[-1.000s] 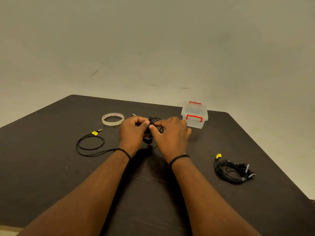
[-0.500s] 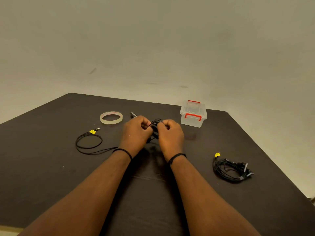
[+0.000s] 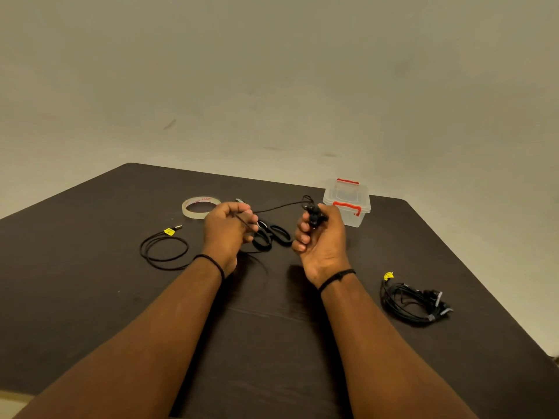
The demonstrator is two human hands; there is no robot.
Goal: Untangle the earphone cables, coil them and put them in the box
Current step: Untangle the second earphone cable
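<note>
My left hand (image 3: 227,234) pinches a thin black earphone cable (image 3: 278,208) that stretches across to my right hand (image 3: 321,240). The right hand grips the black earbuds (image 3: 314,216) at the cable's other end, held above the table. More of this cable trails left in a loose loop (image 3: 165,248) with a yellow-tagged plug (image 3: 171,231). A clear plastic box (image 3: 348,204) with red latches stands just behind my right hand, lid on. A second, tangled black earphone bundle (image 3: 414,300) lies on the table at the right.
A roll of clear tape (image 3: 200,207) lies behind my left hand. Black scissors (image 3: 272,235) rest on the dark table (image 3: 90,297) between my hands. The table's far edge runs just behind the box, and its right edge slants down past the bundle.
My hands, which were pressed together over the cable knot, have pulled apart. A length of cable now spans between them, and the scissors beneath have come into view.
</note>
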